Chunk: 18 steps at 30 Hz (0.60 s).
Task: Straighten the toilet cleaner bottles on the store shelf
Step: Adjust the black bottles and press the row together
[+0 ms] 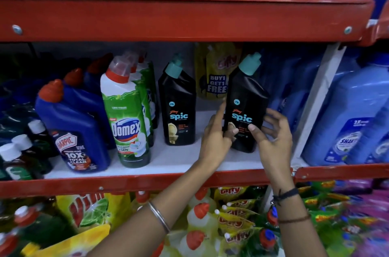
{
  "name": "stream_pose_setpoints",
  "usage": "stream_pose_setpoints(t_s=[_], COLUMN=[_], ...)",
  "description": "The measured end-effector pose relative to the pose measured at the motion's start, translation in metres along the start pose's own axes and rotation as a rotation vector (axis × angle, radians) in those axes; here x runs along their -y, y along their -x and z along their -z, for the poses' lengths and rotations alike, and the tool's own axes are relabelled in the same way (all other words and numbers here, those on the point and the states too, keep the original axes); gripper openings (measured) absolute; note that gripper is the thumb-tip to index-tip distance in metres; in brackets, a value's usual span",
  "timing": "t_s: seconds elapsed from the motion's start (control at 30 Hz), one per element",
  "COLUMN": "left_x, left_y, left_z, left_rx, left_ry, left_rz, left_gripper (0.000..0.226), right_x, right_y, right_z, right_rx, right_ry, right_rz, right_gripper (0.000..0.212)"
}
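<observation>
Fingers of the left hand (pixel 215 141) and the right hand (pixel 271 130) are closed round a black Spic bottle (pixel 245 107), which is tilted on the white shelf (pixel 179 160). A second Spic bottle (pixel 178 107) is stood upright just beside it, near the green Domex bottle (pixel 126 118).

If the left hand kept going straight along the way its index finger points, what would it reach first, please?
The left hand points up and back beside the held Spic bottle. It would probably meet the yellow Giffy pouch first, though the depth between them is unclear.
</observation>
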State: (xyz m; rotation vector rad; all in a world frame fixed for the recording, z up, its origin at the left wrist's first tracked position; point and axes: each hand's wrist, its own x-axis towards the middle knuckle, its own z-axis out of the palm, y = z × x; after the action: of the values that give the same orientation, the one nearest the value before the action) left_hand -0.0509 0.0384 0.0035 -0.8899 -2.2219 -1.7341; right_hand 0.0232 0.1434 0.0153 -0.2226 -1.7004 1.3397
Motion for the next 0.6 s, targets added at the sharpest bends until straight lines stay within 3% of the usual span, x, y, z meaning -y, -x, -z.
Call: stream_pose_setpoints(t_s=[0.13, 0.43, 0.6], left_x=[-0.008, 0.005, 0.013], left_y=[0.022, 0.057, 0.062], left_z=[0.026, 0.091, 0.108], left_rx=[-0.125, -0.311, -0.327], left_ry=[-0.193, -0.318, -0.359], left_rz=[-0.047, -0.001, 0.0], left_gripper=[0.082, 0.084, 0.08], right_x=[0.008, 0.016, 0.016], right_y=[0.011, 0.043, 0.05], right_z=[-0.017, -0.076, -0.097], right_rx=[0.087, 0.285, 0.328], right_ry=[-0.097, -0.208, -0.219], right_rz=[-0.021, -0.045, -0.085], right_gripper=[0.039, 0.043, 0.043])
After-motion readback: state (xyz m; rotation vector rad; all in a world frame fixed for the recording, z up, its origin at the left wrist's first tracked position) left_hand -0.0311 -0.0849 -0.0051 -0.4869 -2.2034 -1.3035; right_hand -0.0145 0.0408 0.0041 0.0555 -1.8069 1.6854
